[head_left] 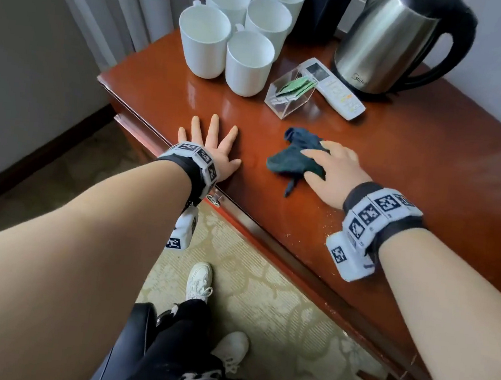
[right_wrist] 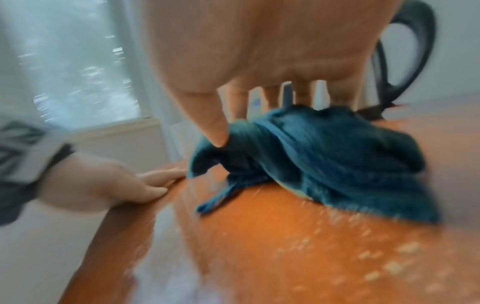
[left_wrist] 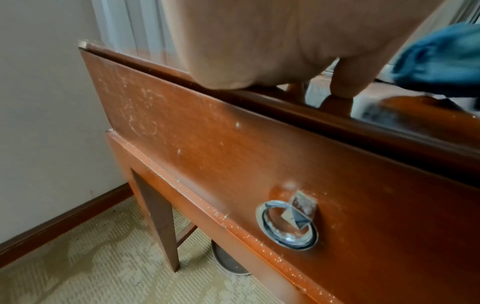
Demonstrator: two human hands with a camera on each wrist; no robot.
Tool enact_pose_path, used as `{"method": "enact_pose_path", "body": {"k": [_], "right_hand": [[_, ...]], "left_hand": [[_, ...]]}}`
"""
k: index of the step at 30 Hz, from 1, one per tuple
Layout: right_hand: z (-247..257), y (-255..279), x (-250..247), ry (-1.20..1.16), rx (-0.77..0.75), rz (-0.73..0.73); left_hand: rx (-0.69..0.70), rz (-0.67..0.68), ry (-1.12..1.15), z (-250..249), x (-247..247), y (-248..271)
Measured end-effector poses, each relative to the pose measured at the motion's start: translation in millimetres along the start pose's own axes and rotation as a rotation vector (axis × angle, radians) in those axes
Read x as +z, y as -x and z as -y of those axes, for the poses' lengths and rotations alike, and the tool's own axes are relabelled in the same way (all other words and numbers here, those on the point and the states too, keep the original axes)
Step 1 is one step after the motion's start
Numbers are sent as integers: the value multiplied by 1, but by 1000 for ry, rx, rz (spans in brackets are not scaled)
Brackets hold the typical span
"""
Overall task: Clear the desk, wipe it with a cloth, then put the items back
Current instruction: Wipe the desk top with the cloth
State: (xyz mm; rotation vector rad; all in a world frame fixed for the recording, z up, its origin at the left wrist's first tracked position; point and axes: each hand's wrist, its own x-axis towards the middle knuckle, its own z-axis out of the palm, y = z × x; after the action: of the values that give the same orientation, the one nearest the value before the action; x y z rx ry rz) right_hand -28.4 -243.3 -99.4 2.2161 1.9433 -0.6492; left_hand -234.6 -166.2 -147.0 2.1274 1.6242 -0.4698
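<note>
A crumpled dark blue cloth (head_left: 293, 157) (right_wrist: 324, 162) (left_wrist: 439, 61) lies on the glossy red-brown desk (head_left: 398, 180). My right hand (head_left: 331, 170) presses down on it with straight fingers, thumb (right_wrist: 213, 127) at its left edge. My left hand (head_left: 213, 145) rests flat on the desk near the front left edge, fingers spread and empty. Several white mugs (head_left: 225, 38), a clear box of sachets (head_left: 290, 96), a white remote (head_left: 334, 88) and a steel kettle (head_left: 391, 43) stand at the back.
Pale crumbs (right_wrist: 376, 263) speckle the desk near my right wrist. A drawer front with a ring pull (left_wrist: 287, 225) sits under the desk edge. Curtains (head_left: 108, 4) hang at the left; patterned carpet (head_left: 276, 310) and my shoes lie below.
</note>
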Motion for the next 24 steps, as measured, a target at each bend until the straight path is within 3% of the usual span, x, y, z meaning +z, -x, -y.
{"method": "enact_pose_path", "body": {"k": [2,4,6,10,13,15,17,19,22,24], "right_hand": [[8,-14,12,-50,135,38],[19,-15,25,-53,165,-5],[25,-5,34,-11,93,-69],[20,34,50,116,-88,-61],[11,74,55,165,-212,54],[-1,95,53,175,-307,207],[-19,108,41,137,-304,293],[-38,109,23,-7,-182,142],[-61,85,-3,-191,79,-268],[-74,58,-4,-199,245,-281]], "left_hand": [[-6,0,-12,-1,1,-1],[-7,4,-4,-1,1,-1],[-6,6,-7,-1,1,-1],[-10,1,2,-3,0,1],[-17,-60,-15,-5,5,8],[17,-118,-54,-14,10,16],[98,-122,-74,-35,15,26],[169,-77,-74,-61,24,36],[150,3,-102,-83,36,42],[124,26,-136,-85,37,40]]}}
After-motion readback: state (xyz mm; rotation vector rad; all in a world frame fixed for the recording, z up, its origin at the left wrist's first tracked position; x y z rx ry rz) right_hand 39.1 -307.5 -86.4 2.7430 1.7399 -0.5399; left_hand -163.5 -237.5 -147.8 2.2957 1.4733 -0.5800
